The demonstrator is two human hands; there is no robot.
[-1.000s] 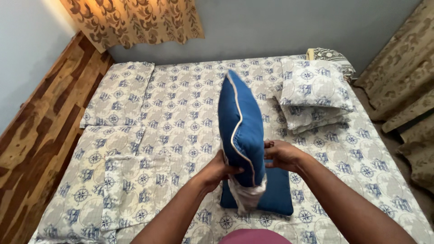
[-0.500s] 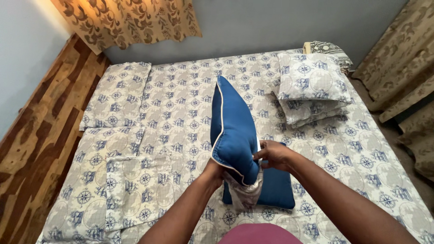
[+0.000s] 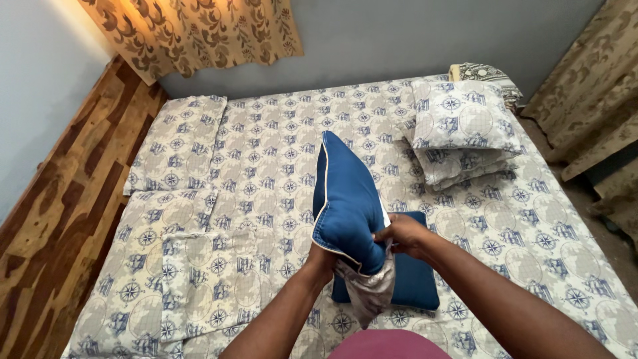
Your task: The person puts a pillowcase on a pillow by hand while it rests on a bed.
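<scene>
Blue piped pillow [image 3: 345, 199] – upright, cover half-off

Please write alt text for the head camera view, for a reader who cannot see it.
Two bare hands, left hand and right hand, hold a blue cushion upright by its lower end, where patterned fabric hangs out, above a bed with a compass-print sheet. A second blue cushion lies flat beneath; stacked printed pillows sit at far right.
</scene>
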